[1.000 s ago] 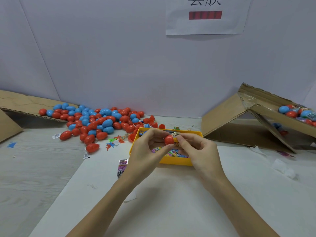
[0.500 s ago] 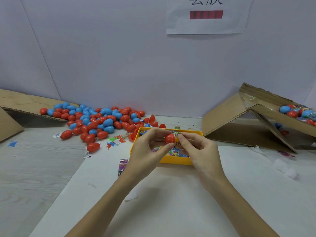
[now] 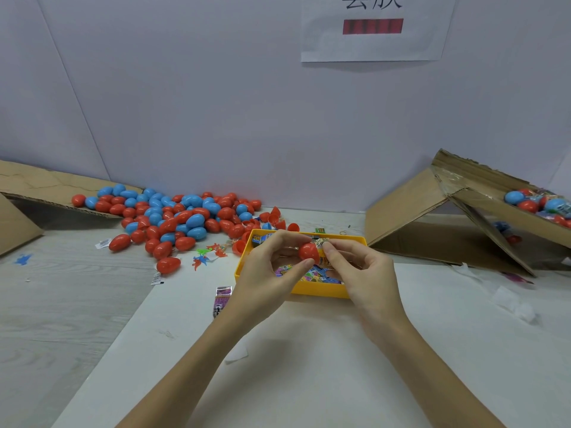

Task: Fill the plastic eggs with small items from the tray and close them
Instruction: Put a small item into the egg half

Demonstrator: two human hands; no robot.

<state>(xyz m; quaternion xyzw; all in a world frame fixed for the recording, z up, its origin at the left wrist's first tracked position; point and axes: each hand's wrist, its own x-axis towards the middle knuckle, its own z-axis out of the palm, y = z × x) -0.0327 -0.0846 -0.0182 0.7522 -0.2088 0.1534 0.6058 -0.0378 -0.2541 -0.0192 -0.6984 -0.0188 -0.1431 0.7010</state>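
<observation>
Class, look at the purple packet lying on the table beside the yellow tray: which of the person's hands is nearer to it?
Left. The left hand is just right of the purple packet, holding a red egg half over the tray. The right hand is farther right, beyond the left.

Light: bright, even, diffuse, source out of view | Shadows: soft, faint ones sit under the forearms on the table [image 3: 309, 381], darker under the cardboard flaps [image 3: 411, 211] | Glare: small highlights on the pile of eggs [image 3: 173, 217] | Distortion: wide-angle bending at the frame edges | Focus: centre fairly sharp, far corners soft
</observation>
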